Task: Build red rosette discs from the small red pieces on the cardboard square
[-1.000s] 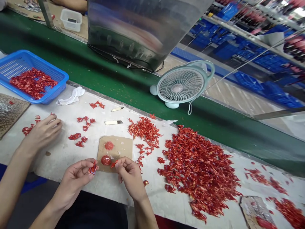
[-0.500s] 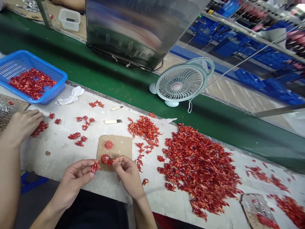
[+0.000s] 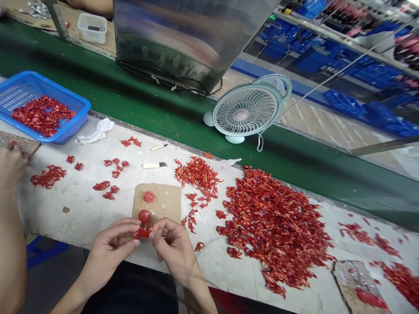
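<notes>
My left hand (image 3: 111, 247) and my right hand (image 3: 172, 247) meet at the table's near edge, both pinching one small red foil piece (image 3: 142, 232) between their fingertips. Just beyond them lies a brown cardboard patch (image 3: 166, 200) bearing two round red blobs (image 3: 145, 216). A big heap of red foil pieces (image 3: 275, 226) spreads to the right, and a smaller heap (image 3: 198, 174) lies behind the cardboard.
A co-worker's hand (image 3: 11, 163) is at the far left beside a small red cluster (image 3: 47, 175). A blue basket (image 3: 70, 107) holds more red pieces. A small fan (image 3: 245, 111) stands on the green conveyor (image 3: 131, 93). Two small blades (image 3: 153, 165) and a white rag (image 3: 96, 131) lie on the table.
My two hands have come together, joining their red pieces just in front of the cardboard. The co-worker's hand has pulled back to the left, leaving a small red cluster on the table.
</notes>
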A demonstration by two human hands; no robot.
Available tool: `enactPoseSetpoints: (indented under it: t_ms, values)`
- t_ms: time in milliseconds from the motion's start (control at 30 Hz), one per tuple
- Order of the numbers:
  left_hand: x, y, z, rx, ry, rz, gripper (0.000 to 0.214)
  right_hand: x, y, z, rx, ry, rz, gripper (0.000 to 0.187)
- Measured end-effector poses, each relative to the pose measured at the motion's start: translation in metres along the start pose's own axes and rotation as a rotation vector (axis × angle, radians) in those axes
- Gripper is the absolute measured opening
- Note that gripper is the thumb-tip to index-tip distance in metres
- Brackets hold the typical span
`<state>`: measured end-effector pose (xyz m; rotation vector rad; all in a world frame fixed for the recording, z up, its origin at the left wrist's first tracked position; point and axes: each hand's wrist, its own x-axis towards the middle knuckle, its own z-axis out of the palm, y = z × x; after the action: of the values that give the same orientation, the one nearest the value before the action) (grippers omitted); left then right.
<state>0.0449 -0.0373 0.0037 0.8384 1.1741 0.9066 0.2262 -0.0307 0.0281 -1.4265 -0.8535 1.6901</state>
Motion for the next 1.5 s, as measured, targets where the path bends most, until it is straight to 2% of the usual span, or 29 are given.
enactPoseSetpoints:
  t_ms: [533,733,900,1000,1100,1133,1200,1267,1333,1367,1400,1500]
  values:
    - [-0.002,-0.008,0.003,-0.037,0.054,-0.037,0.021,-0.010,0.018,0.007,-0.186,0.165,-0.180,0.018]
    - [-0.005,-0.002,0.008,0.010,0.055,-0.003,0.018,-0.014,0.017,0.009,-0.074,0.143,-0.173,0.018]
    - [-0.007,0.002,0.020,0.008,0.083,0.038,0.016,-0.020,0.016,0.010,-0.031,0.222,-0.228,0.016]
    - [-0.009,0.001,0.028,0.035,0.042,0.053,0.015,-0.019,0.020,0.008,-0.006,0.257,-0.255,0.018]
    - [-0.008,0.004,0.030,0.117,-0.089,0.052,0.020,-0.020,0.025,0.000,0.033,0.302,-0.260,0.027]
    - [-0.005,0.007,0.027,0.172,-0.103,0.088,0.021,-0.022,0.028,-0.005,0.042,0.326,-0.256,0.030]
    - [0.004,0.015,0.013,0.337,-0.005,0.225,0.020,-0.027,0.033,-0.020,0.038,0.390,-0.251,0.035]
    - [0.019,0.023,-0.009,0.550,0.261,0.398,0.019,-0.036,0.040,-0.043,0.003,0.503,-0.268,0.037]
    - [0.037,0.030,-0.035,0.754,0.512,0.503,0.027,-0.045,0.049,-0.070,-0.063,0.639,-0.285,0.039]
    - [0.046,0.032,-0.047,0.849,0.586,0.521,0.033,-0.050,0.054,-0.083,-0.111,0.706,-0.287,0.038]
    - [0.054,0.033,-0.057,0.945,0.602,0.518,0.037,-0.054,0.059,-0.096,-0.168,0.775,-0.285,0.037]
    - [0.070,0.032,-0.077,1.155,0.513,0.412,0.035,-0.066,0.071,-0.125,-0.358,0.959,-0.246,0.033]
